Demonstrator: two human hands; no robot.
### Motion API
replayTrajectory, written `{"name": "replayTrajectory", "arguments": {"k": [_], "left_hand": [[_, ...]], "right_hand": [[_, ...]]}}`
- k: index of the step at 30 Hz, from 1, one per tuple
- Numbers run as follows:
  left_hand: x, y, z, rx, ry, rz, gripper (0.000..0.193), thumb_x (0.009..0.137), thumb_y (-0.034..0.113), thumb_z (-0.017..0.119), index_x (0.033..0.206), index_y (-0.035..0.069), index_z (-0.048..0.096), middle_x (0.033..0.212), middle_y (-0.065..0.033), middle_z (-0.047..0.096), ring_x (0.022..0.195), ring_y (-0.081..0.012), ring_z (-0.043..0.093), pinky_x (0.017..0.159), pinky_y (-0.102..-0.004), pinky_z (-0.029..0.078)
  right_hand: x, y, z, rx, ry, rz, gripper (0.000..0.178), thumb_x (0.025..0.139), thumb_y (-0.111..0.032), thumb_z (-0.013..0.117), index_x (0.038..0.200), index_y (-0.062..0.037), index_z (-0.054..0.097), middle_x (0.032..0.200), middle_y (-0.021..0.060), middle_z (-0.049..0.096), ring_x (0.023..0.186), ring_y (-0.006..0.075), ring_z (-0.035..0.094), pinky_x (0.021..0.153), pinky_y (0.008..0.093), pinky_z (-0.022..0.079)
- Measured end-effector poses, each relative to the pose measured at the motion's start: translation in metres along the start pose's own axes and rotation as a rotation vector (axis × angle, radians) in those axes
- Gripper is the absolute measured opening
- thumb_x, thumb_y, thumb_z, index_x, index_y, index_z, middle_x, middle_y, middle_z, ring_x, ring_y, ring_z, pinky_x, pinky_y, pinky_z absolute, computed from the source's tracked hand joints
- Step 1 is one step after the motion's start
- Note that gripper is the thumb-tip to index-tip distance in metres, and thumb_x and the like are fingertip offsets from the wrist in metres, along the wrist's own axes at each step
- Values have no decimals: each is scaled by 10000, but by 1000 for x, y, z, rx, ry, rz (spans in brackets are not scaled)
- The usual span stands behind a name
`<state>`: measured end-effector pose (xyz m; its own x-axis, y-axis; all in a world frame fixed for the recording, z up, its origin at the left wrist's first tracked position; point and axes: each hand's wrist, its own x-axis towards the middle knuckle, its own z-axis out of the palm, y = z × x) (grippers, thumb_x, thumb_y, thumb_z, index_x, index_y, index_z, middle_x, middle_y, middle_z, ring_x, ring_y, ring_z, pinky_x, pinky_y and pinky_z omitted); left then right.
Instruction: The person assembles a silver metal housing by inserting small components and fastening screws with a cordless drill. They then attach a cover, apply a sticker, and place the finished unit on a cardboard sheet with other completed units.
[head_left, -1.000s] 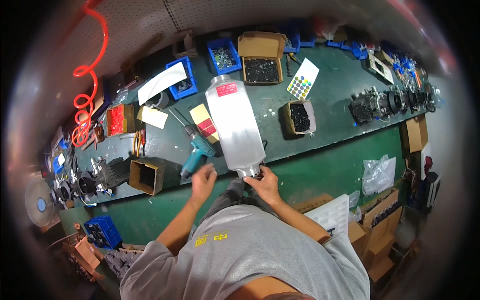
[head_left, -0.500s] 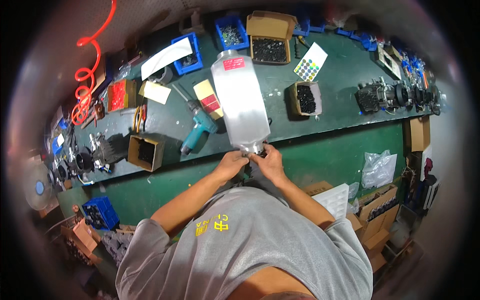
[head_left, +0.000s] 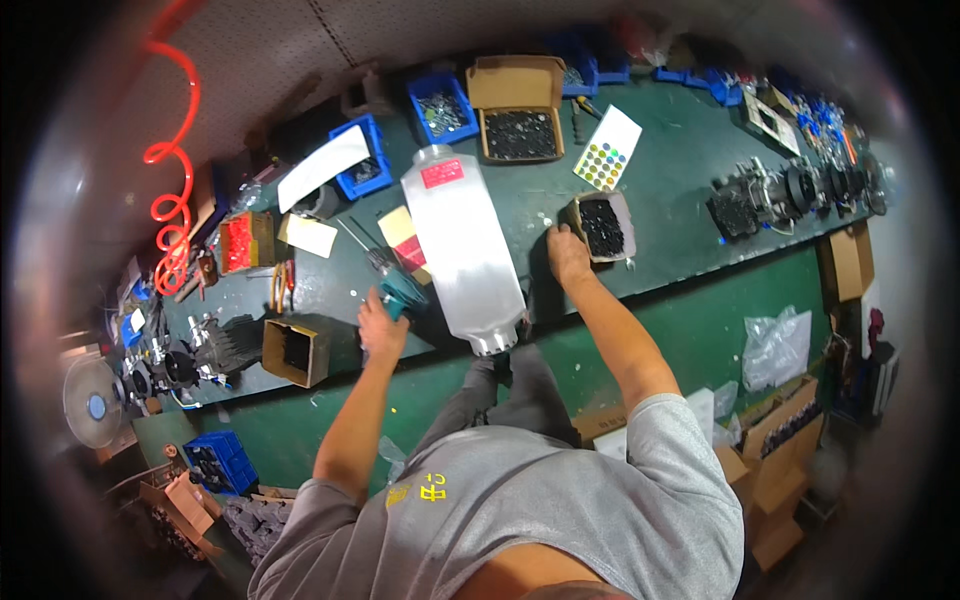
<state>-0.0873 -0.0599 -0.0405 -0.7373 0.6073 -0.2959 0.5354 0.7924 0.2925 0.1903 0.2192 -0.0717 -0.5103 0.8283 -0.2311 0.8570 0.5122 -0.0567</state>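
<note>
My left hand [head_left: 383,328] is wrapped round the handle of a teal cordless drill [head_left: 402,292], which lies on the bench with its long bit pointing away. My right hand [head_left: 569,254] is closed, fingertips down at the bench beside a small open carton [head_left: 622,216] of black screws. Whether anything is pinched there is hidden; a few tiny pale bits lie by the fingertips. Between my hands lies a long silver metal housing [head_left: 466,250] with a red label, its near neck jutting over the bench edge.
On the green bench [head_left: 672,185] stand blue bins [head_left: 442,106], a larger carton of black parts [head_left: 520,134] and a box of red parts [head_left: 238,243]. Motor assemblies [head_left: 770,200] sit at both ends. An open carton [head_left: 296,352] stands near the front edge. A red coiled hose [head_left: 170,207] hangs left.
Both hands have left the housing's near neck. The left has moved left onto the drill, the right outward to the small carton. The housing sits nearer me in the picture as the view shifted.
</note>
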Motion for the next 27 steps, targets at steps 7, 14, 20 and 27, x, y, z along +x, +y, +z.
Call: {"name": "replayTrajectory", "arguments": {"k": [7, 14, 20, 27], "left_hand": [[15, 7, 23, 88, -35, -44, 926, 765, 126, 765, 1547, 97, 269, 1299, -192, 534, 1249, -384, 508, 1055, -521, 408], [20, -19, 3, -118, -14, 117, 891, 722, 156, 768, 1498, 70, 338, 1203, -275, 634, 1134, -456, 603, 955, -511, 490], [-63, -25, -106, -376, 131, 349, 719, 748, 89, 793, 1391, 35, 476, 1084, -225, 687, 996, -378, 694, 891, -417, 536], [-180, -61, -173, -741, -138, 250, 345, 918, 142, 747, 1228, 40, 635, 1010, -19, 669, 908, -143, 610, 818, -315, 513]], "right_hand": [[8, -2, 11, -47, -2, -4, 206, 846, -27, 675, 1051, -7, 677, 1067, 180, 645, 1009, 323, 700, 814, 394, 604], [-55, 2, -23, 637, 418, 16, 89, 814, 28, 681, 896, 50, 708, 868, 157, 687, 869, 272, 715, 704, 369, 569], [-182, -49, -108, 1908, -38, 549, 133, 909, 22, 681, 1035, 60, 658, 946, 140, 709, 813, 201, 711, 702, 291, 616], [-211, -115, -108, 2254, -464, 604, 195, 927, 5, 686, 1112, 43, 637, 1044, 141, 701, 929, 220, 708, 779, 289, 626]]}}
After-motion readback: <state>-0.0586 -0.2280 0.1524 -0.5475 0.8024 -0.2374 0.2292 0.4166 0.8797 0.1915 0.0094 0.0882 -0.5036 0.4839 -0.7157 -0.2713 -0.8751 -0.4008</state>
